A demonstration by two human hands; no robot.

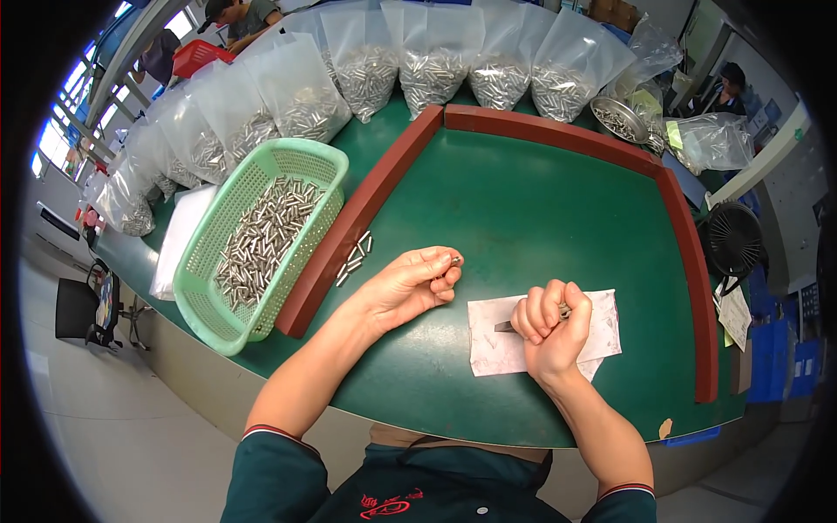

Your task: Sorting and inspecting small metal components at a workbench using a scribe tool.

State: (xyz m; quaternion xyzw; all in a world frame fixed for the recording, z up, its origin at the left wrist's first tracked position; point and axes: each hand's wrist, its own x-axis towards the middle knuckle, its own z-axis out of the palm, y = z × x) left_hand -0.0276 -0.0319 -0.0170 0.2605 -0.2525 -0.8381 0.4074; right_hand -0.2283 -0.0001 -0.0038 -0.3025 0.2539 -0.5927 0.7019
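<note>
Over the green tabletop, my left hand (410,286) pinches a small metal pin (456,261) between thumb and fingertips; only its end shows. To the right, my right hand (551,329) is closed in a fist above a stained pale cloth or paper sheet (488,353). From the fist's left side sticks the flat, dark metal tip of a tool (504,327); fingers hide the rest of it. A bit of shiny metal also shows by the thumb. Several loose metal pins (354,259) lie left of my left hand, beside the dark red bar.
A green plastic basket (193,283) of metal pins stands at the left. Dark red bars (554,135) frame the work area. Clear bags of pins (433,78) line the back. A metal bowl (621,119) and black fan (734,240) are at the right. Other people are in the background.
</note>
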